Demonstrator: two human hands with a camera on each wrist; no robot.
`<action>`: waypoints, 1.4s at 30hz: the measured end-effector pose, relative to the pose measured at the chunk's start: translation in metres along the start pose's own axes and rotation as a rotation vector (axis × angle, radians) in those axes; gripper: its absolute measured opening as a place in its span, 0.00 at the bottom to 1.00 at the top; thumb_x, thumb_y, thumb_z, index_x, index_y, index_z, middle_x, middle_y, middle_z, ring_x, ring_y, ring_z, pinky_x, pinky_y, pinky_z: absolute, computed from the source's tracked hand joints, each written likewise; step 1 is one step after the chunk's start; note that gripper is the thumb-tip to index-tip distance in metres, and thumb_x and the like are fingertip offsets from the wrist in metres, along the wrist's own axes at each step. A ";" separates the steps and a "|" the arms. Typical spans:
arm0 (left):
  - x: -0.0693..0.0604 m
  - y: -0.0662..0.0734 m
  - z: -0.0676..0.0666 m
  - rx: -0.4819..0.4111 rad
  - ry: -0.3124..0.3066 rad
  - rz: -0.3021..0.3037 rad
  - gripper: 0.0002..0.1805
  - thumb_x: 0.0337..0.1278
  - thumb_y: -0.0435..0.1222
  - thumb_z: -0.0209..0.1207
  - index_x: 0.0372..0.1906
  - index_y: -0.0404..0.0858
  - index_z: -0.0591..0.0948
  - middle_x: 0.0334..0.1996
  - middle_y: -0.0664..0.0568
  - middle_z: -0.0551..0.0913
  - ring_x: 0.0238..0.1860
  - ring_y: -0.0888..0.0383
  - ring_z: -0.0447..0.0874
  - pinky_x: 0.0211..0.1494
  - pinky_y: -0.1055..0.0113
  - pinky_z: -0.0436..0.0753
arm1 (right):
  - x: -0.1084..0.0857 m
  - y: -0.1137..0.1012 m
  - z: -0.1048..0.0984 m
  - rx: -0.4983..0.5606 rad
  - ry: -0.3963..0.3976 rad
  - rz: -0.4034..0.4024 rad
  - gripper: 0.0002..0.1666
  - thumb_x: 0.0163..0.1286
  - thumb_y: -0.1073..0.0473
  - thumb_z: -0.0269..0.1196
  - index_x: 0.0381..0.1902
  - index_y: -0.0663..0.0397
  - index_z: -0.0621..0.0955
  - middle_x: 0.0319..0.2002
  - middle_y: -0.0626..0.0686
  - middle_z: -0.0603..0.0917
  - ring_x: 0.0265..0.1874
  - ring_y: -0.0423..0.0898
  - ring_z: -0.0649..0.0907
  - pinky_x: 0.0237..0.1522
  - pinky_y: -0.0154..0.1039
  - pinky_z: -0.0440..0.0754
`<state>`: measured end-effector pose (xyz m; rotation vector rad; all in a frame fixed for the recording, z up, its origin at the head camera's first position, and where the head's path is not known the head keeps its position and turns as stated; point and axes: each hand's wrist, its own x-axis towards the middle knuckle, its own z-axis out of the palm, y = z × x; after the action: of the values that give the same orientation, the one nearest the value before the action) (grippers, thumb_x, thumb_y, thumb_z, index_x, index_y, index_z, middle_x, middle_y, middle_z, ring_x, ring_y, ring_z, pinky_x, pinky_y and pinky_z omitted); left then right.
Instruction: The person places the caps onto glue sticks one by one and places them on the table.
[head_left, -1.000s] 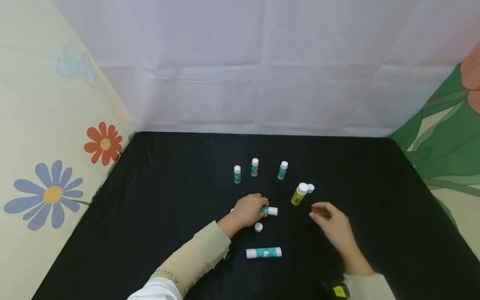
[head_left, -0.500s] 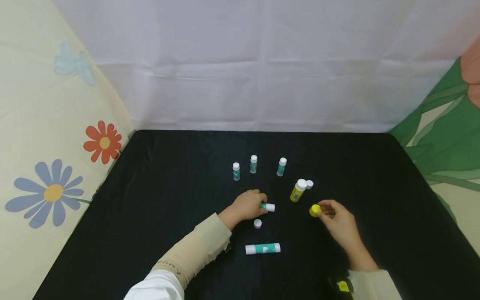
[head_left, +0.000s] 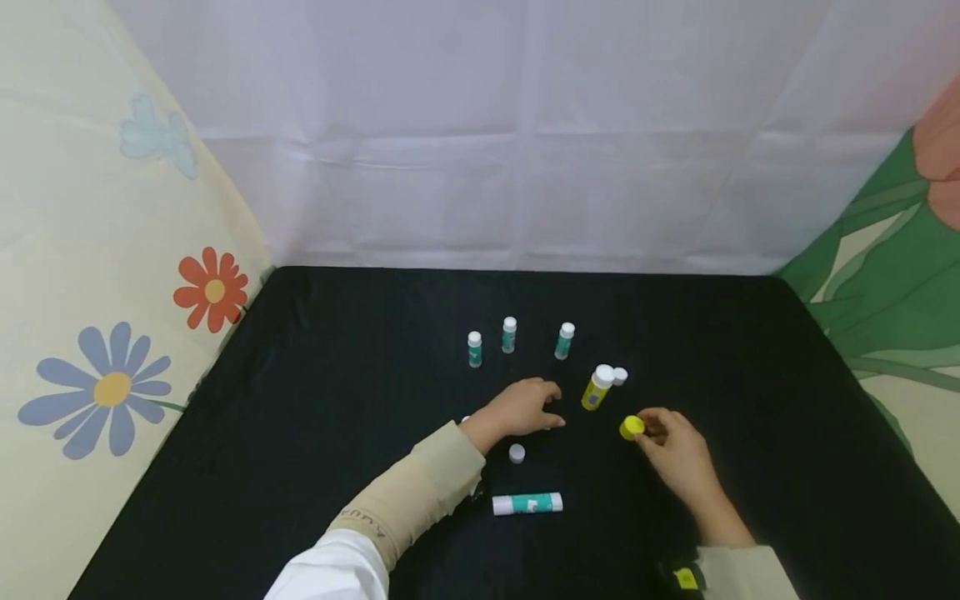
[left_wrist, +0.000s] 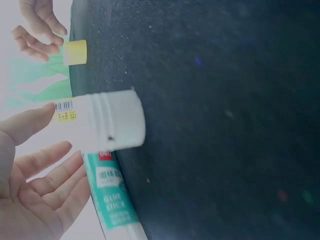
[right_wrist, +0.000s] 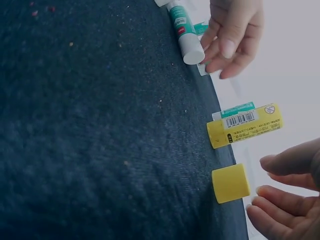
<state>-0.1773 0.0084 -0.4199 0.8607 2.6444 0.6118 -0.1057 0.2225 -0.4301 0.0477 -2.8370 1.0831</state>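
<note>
My left hand point(head_left: 521, 406) is over the middle of the table, fingers loosely spread, holding nothing. Beneath it lies a teal-and-white glue stick point(left_wrist: 112, 190), mostly hidden in the head view; its white end point(right_wrist: 194, 50) points toward a yellow glue stick point(head_left: 595, 395). That yellow stick stands upright with a white top, just past my left fingertips. On the right, my right hand point(head_left: 678, 454) is beside a yellow cap point(head_left: 632, 428) standing on the table. In the right wrist view its thumb and fingers are apart, with the fingertips close to the cap point(right_wrist: 230, 183).
Three small teal glue sticks with white tops, one of them point(head_left: 509, 335) in the middle, stand farther back. A loose white cap point(head_left: 517, 453) and another lying glue stick point(head_left: 527, 503) are nearer. A small white piece point(head_left: 619, 377) sits behind the yellow stick. Black cloth point(head_left: 337, 375) covers the table.
My left hand has let go of the lying teal glue stick and shifted right, its fingers opening. The right hand has brought the yellow cap into view and loosened its fingers from it.
</note>
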 end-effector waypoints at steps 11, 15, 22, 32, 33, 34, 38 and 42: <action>0.014 0.010 0.005 -0.091 0.081 -0.009 0.22 0.50 0.44 0.58 0.50 0.39 0.72 0.41 0.52 0.75 0.38 0.62 0.72 0.39 0.74 0.71 | 0.001 0.004 0.005 -0.011 0.039 -0.034 0.14 0.51 0.71 0.60 0.38 0.70 0.74 0.33 0.61 0.73 0.33 0.56 0.76 0.35 0.49 0.74; 0.017 0.013 0.005 -0.095 0.074 -0.010 0.22 0.50 0.44 0.57 0.50 0.39 0.72 0.42 0.52 0.75 0.40 0.62 0.73 0.40 0.74 0.71 | 0.000 0.004 0.007 -0.014 0.037 -0.040 0.14 0.51 0.71 0.60 0.38 0.69 0.74 0.33 0.61 0.73 0.33 0.56 0.76 0.35 0.49 0.74; 0.024 0.017 0.003 -0.053 0.061 0.000 0.23 0.49 0.44 0.58 0.50 0.39 0.72 0.42 0.52 0.75 0.41 0.62 0.73 0.40 0.74 0.71 | 0.001 0.004 0.007 -0.018 0.015 -0.031 0.15 0.51 0.71 0.60 0.40 0.70 0.73 0.34 0.62 0.72 0.35 0.57 0.75 0.36 0.50 0.73; 0.035 0.019 0.003 -0.020 0.055 0.035 0.22 0.49 0.43 0.58 0.50 0.39 0.72 0.42 0.52 0.75 0.41 0.63 0.72 0.42 0.75 0.70 | 0.002 0.006 0.009 -0.038 0.022 -0.048 0.15 0.51 0.72 0.60 0.38 0.70 0.74 0.34 0.61 0.73 0.35 0.57 0.75 0.36 0.50 0.73; 0.035 0.020 0.003 -0.020 0.055 0.042 0.22 0.49 0.43 0.58 0.50 0.39 0.72 0.42 0.53 0.75 0.41 0.63 0.72 0.42 0.75 0.70 | 0.002 0.006 0.009 -0.038 0.027 -0.055 0.14 0.51 0.72 0.60 0.38 0.70 0.74 0.34 0.61 0.73 0.35 0.57 0.75 0.36 0.50 0.73; 0.036 0.021 0.003 -0.020 0.058 0.050 0.22 0.49 0.43 0.58 0.50 0.39 0.72 0.42 0.53 0.75 0.40 0.63 0.72 0.41 0.75 0.70 | 0.002 0.006 0.009 -0.038 0.034 -0.062 0.14 0.50 0.72 0.60 0.38 0.70 0.74 0.34 0.61 0.73 0.34 0.56 0.75 0.35 0.50 0.73; 0.039 0.021 0.003 -0.019 0.065 0.077 0.19 0.49 0.43 0.58 0.46 0.40 0.72 0.38 0.54 0.75 0.35 0.65 0.70 0.37 0.77 0.69 | 0.004 0.006 0.011 -0.037 0.062 -0.093 0.14 0.49 0.73 0.61 0.37 0.69 0.76 0.34 0.60 0.74 0.34 0.55 0.76 0.35 0.49 0.73; 0.041 0.022 0.002 -0.031 0.069 0.086 0.16 0.49 0.42 0.58 0.43 0.40 0.72 0.34 0.54 0.74 0.30 0.66 0.68 0.32 0.77 0.67 | 0.005 0.006 0.012 -0.044 0.073 -0.109 0.14 0.49 0.73 0.61 0.37 0.68 0.76 0.34 0.59 0.74 0.33 0.54 0.76 0.34 0.48 0.74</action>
<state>-0.1979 0.0501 -0.4176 0.9646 2.6631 0.7146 -0.1119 0.2186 -0.4426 0.1541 -2.7563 0.9801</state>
